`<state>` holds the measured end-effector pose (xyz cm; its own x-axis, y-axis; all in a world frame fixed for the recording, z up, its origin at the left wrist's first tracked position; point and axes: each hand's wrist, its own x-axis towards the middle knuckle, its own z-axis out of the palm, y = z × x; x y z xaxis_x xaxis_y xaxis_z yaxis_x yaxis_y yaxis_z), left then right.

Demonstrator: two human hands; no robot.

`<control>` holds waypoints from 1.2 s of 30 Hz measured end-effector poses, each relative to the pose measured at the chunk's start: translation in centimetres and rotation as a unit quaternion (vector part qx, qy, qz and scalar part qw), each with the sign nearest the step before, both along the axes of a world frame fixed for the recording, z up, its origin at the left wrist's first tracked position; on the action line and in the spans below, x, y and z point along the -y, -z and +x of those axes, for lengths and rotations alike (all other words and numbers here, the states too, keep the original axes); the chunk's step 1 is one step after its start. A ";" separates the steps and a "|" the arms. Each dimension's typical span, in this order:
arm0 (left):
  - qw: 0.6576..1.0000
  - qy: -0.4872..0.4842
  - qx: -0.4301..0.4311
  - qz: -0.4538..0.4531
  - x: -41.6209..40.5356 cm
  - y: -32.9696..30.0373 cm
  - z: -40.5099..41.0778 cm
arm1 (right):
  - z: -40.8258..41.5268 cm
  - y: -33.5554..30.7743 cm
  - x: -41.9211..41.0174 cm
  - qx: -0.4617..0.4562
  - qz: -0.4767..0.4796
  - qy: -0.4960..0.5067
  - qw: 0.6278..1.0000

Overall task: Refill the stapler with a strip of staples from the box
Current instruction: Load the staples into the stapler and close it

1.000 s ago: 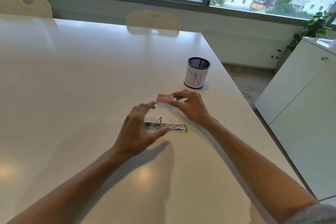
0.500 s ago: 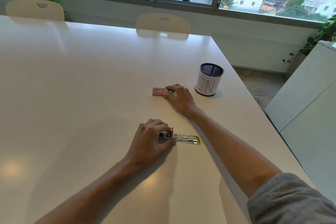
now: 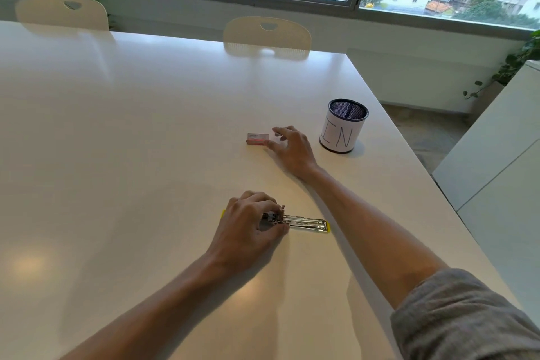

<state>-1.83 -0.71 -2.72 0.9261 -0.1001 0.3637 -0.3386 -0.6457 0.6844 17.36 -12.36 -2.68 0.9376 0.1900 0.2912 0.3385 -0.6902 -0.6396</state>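
The stapler (image 3: 304,223) lies flat and opened out on the white table (image 3: 131,155), its shiny metal channel pointing right with a yellow tip. My left hand (image 3: 248,228) covers the stapler's left half and grips it at the hinge. The small pink staple box (image 3: 257,138) rests on the table farther back. My right hand (image 3: 290,146) hovers just right of the box with spread fingers, the thumb tip close to the box's end; nothing is held in it.
A mesh pen cup (image 3: 344,126) wrapped in white paper marked "IN" stands right of my right hand, near the table's right edge. Two cream chairs (image 3: 267,33) sit at the far side. A white cabinet (image 3: 496,161) stands to the right.
My right hand set the staple box down on the table and let go of it. My left hand came down onto the stapler and closed on it.
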 end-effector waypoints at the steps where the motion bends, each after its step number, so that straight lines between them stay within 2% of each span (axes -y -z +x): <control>1: 1.000 -0.001 0.000 -0.004 0.0 0.0 -0.1 | -0.3 -0.1 0.1 0.013 0.023 0.008 1.000; 5: 1.000 0.000 -0.001 -0.005 0.0 -0.2 -0.1 | -2.1 -0.1 1.3 0.067 0.108 0.045 0.991; 12: 1.000 -0.006 0.003 -0.003 0.0 -0.4 -0.3 | -7.5 -0.2 4.7 0.035 0.233 0.038 0.971; 20: 1.000 0.012 -0.006 0.009 -0.2 -0.2 -0.2 | -15.1 -1.0 9.0 -0.015 0.262 0.022 0.965; 31: 0.999 0.032 -0.005 0.025 -0.2 -0.5 -0.6 | -19.5 -1.3 10.2 -0.079 0.347 0.026 0.934; 34: 0.999 0.038 -0.001 0.025 -0.2 -0.6 -0.7 | -20.2 -1.3 10.2 -0.072 0.322 0.025 0.944; 36: 0.999 0.043 0.003 0.025 -0.2 -0.5 -0.8 | -20.5 -1.2 10.1 -0.051 0.270 0.015 0.961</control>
